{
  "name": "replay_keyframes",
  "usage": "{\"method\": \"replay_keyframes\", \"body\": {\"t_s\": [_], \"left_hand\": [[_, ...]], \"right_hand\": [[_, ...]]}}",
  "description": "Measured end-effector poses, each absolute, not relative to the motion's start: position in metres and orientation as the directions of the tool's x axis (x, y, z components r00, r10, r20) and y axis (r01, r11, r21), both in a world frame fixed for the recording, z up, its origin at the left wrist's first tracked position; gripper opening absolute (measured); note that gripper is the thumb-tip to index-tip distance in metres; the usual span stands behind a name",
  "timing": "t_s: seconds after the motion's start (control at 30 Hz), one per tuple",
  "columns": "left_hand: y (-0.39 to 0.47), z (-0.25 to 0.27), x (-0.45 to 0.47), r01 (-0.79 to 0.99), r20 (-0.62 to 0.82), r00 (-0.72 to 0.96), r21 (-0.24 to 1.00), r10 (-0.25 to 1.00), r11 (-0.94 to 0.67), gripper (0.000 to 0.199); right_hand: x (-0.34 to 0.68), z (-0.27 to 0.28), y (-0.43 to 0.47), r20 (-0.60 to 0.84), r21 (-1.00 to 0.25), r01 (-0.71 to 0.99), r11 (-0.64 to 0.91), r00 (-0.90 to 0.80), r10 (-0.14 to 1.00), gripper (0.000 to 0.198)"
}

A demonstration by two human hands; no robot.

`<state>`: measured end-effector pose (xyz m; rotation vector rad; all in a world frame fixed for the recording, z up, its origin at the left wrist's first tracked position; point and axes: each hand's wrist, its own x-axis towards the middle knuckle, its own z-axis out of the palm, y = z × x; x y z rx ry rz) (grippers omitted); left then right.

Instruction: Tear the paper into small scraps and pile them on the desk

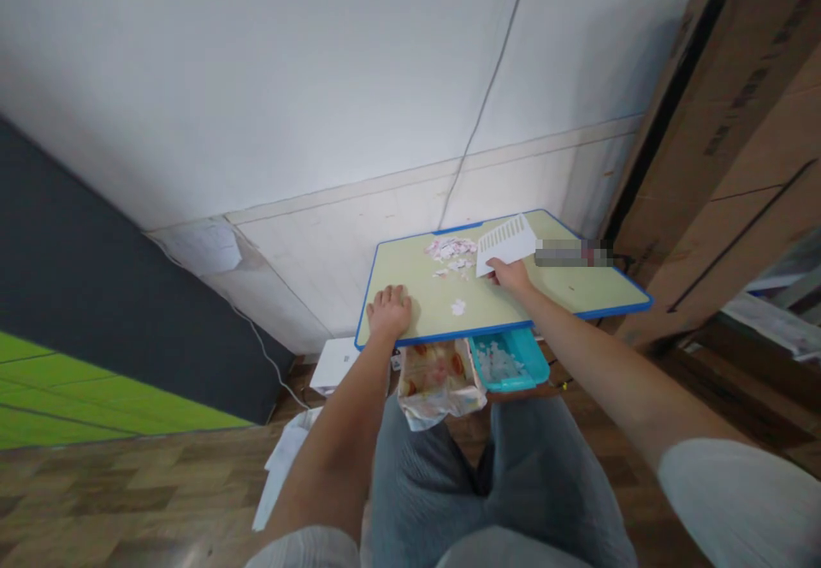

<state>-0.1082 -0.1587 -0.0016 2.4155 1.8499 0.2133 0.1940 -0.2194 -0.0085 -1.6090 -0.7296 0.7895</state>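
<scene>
My left hand (389, 311) lies flat on the pale yellow table (423, 311), near its front left corner, with the fingers spread. In my right hand (508, 274) is a white slotted card (506, 241), pinched by its near edge and tilted over the tabletop. A row of narrow slots runs along its far side. Left of the card lies a pile of small white and pinkish paper-like pieces (449, 249), with looser bits on its near side. One small white cluster (457, 306) sits apart, between my hands, closer to the front edge.
Below the front edge are a bag-lined bin (442, 405) and a turquoise tray (542, 371) holding whitish pieces. A blurred-out object (570, 253) lies at the table's right. Tall cardboard boxes (724, 149) stand right, a white wall behind, and a white box (333, 364) on the floor.
</scene>
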Motion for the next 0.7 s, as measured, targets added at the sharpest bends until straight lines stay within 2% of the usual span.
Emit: {"method": "replay_keyframes", "body": {"t_s": [0.33, 0.43, 0.53, 0.7], "left_hand": [[-0.081, -0.001, -0.075, 0.963, 0.004, 0.186, 0.196, 0.983, -0.183, 0.074], [-0.058, -0.004, -0.059, 0.968, 0.048, 0.149, 0.194, 0.988, -0.156, 0.072], [-0.035, -0.006, -0.041, 0.969, 0.114, 0.136, 0.190, 0.984, -0.156, 0.066], [-0.010, -0.007, -0.019, 0.960, 0.210, 0.190, 0.166, 0.959, -0.227, 0.055]], "right_hand": [[0.234, 0.000, -0.166, -0.101, -0.971, 0.139, -0.195, 0.503, 0.859, 0.050], [0.245, -0.001, -0.153, -0.062, -0.967, 0.196, -0.165, 0.444, 0.894, 0.048], [0.241, -0.007, -0.153, 0.004, -0.965, 0.246, -0.091, 0.360, 0.933, 0.027], [0.226, -0.013, -0.176, 0.073, -0.950, 0.312, 0.004, 0.209, 0.975, 0.033]]}}
